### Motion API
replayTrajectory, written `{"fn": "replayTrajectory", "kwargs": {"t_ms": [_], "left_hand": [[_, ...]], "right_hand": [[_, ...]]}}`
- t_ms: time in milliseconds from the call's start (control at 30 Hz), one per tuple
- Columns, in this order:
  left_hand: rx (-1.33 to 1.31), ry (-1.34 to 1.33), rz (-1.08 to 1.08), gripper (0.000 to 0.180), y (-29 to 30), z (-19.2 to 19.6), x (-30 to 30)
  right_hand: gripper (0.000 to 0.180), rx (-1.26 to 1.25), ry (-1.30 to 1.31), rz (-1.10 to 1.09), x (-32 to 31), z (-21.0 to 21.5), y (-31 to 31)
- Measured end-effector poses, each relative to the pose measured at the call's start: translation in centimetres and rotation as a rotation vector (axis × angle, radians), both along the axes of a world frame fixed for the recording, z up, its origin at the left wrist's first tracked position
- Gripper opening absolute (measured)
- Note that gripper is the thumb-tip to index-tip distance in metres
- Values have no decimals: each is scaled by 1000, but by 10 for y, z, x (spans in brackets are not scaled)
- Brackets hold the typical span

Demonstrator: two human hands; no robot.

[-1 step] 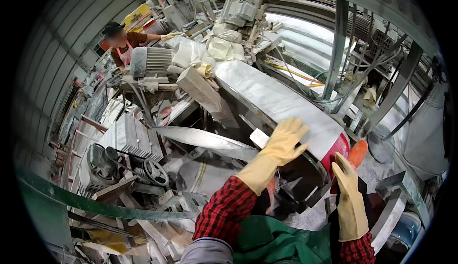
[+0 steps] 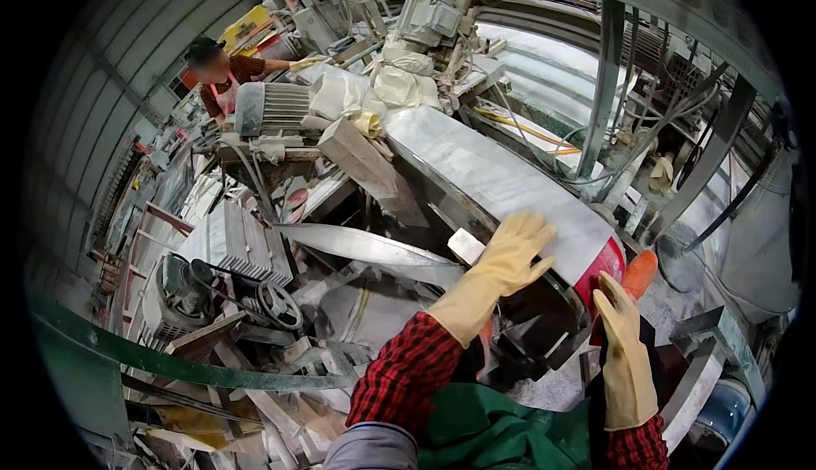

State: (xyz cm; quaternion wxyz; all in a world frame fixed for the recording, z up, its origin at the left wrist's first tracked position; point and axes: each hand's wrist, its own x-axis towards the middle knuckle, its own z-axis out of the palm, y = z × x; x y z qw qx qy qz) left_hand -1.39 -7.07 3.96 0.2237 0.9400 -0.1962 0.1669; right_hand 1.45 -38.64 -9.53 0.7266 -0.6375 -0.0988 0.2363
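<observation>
A long pale stone slab (image 2: 484, 172) lies on a dusty machine bed and runs from the upper middle toward me. My left hand (image 2: 517, 245), in a yellow glove, lies flat on the slab's near end with the fingers spread. A small white stone block (image 2: 466, 246) sits just left of that hand. My right hand (image 2: 620, 334), also in a yellow glove, points up with straight fingers against a red round cover (image 2: 605, 266) at the slab's end. An orange handle (image 2: 639, 273) is right beside it. Neither hand closes around anything.
A grey motor (image 2: 429, 7) stands at the machine's far end, a ribbed motor (image 2: 272, 109) to the left. Another person (image 2: 225, 66) works at the upper left. Stone offcuts, a belt wheel (image 2: 279, 304) and a green beam (image 2: 127, 351) crowd the lower left. Metal posts (image 2: 605, 79) stand right.
</observation>
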Motion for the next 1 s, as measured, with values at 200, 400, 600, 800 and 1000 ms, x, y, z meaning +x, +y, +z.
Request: {"fn": "replayTrajectory", "kwargs": {"t_ms": [200, 400, 600, 800, 1000], "left_hand": [[-2, 24, 32, 50, -19, -1, 8], [24, 44, 102, 48, -27, -2, 14], [18, -65, 123, 38, -26, -7, 18], [3, -23, 144, 39, -21, -8, 19], [27, 26, 79, 51, -26, -1, 13]], "right_hand": [[53, -45, -78, -75, -8, -3, 1], [50, 106, 50, -130, -17, 37, 22], [52, -82, -67, -81, -14, 23, 14], [56, 0, 22, -117, -5, 1, 5], [56, -79, -53, -155, -26, 53, 27]]}}
